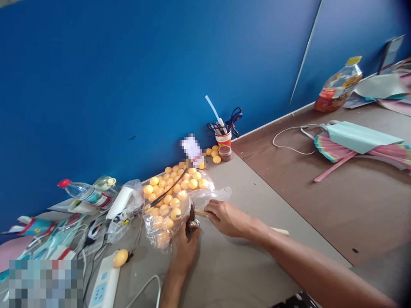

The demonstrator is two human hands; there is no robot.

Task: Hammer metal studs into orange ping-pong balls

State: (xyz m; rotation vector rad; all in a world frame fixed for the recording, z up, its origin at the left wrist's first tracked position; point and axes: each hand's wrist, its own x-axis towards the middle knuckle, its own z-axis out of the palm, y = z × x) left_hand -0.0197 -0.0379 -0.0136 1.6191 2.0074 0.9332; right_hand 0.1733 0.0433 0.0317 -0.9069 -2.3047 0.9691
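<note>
My right hand is closed round the light wooden handle of a hammer-like tool, its dark, narrow head standing across the handle's end. A pale stick end shows past my forearm, in line with that handle. My left hand is curled round a small, shiny, speckled lump just below the dark head. Whether head and lump touch, I cannot tell. Right beside my left hand lies a clear plastic bag of orange table-tennis balls, with a black strip across it.
Left are a power strip with an orange ball on it, cables and plastic bottles. Against the blue wall stands a paper cup of pens beside a round tub. Rightward lie a pleated paper fan and a drink bottle.
</note>
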